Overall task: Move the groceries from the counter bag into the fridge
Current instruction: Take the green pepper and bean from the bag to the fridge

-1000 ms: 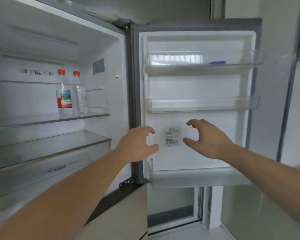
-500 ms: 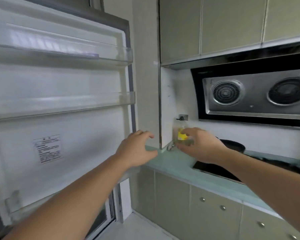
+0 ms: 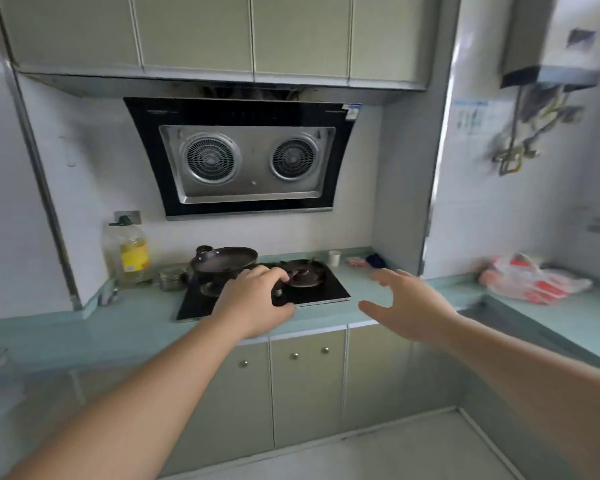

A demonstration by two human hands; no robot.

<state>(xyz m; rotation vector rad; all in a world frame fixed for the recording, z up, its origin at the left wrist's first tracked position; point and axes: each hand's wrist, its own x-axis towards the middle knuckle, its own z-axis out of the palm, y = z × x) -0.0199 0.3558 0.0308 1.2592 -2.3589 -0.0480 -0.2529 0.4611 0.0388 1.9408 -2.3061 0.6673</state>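
Pale green countertop (image 3: 125, 327) runs along the wall and turns a corner at the right, where a red and white plastic bag (image 3: 530, 278) lies slumped on it; motion blur smears that side, so nothing inside the bag can be made out, and no fridge appears in the view. Both of the person's arms reach forward over the counter. The left hand (image 3: 257, 303) hovers in front of the black stove (image 3: 312, 292) with its fingers loosely curled and holding nothing, and it hides part of the stove's front edge and left burner. The right hand (image 3: 406, 306) is spread wide, fingers apart and empty, well apart from the bag and to its left. A dark frying pan (image 3: 224, 259) sits on the left burner, its lower part hidden behind the left hand. A bottle of yellow oil (image 3: 129, 254) stands near the wall at the left, its label too blurred to read, with a small metal container (image 3: 170, 279) beside it. A white cup (image 3: 334, 258) stands behind the stove at the right, next to some small pink and dark blue things that are too small to identify. A black and silver range hood (image 3: 243, 161) with two round grilles hangs above. A water heater (image 3: 561, 39) on the right wall is cut off by the frame edge and blurred, as are the pipes below it.
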